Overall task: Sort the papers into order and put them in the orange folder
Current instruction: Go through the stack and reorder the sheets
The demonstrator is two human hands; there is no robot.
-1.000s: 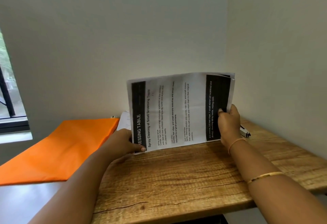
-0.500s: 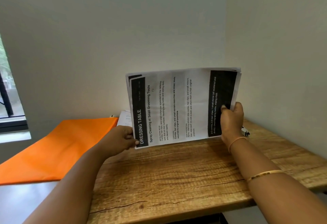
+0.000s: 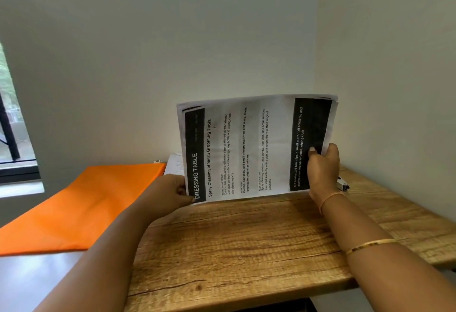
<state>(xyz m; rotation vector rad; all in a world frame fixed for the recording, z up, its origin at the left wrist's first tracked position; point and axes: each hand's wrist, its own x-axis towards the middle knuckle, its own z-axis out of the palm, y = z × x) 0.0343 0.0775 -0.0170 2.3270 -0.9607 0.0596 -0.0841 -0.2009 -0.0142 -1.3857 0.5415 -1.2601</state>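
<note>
Head view: stack of papers [image 3: 249, 149] held upright on its long edge, turned sideways, front sheet headed "DRESSING TABLE". Lower edge low over the wooden counter [image 3: 246, 250]; cannot tell if it touches. Left hand [image 3: 170, 193] pinches the stack's lower left corner, thumb on the front. Right hand [image 3: 322, 171] grips the right edge, thumb over the black band, fingers behind. Orange folder [image 3: 86, 203] lies flat and closed to the left, apart from the stack, hanging over the counter's left edge. Another white sheet [image 3: 175, 165] lies behind, just beside the folder. Small stapler [image 3: 343, 184] behind the right wrist. Window [image 3: 12, 126] at far left.
</note>
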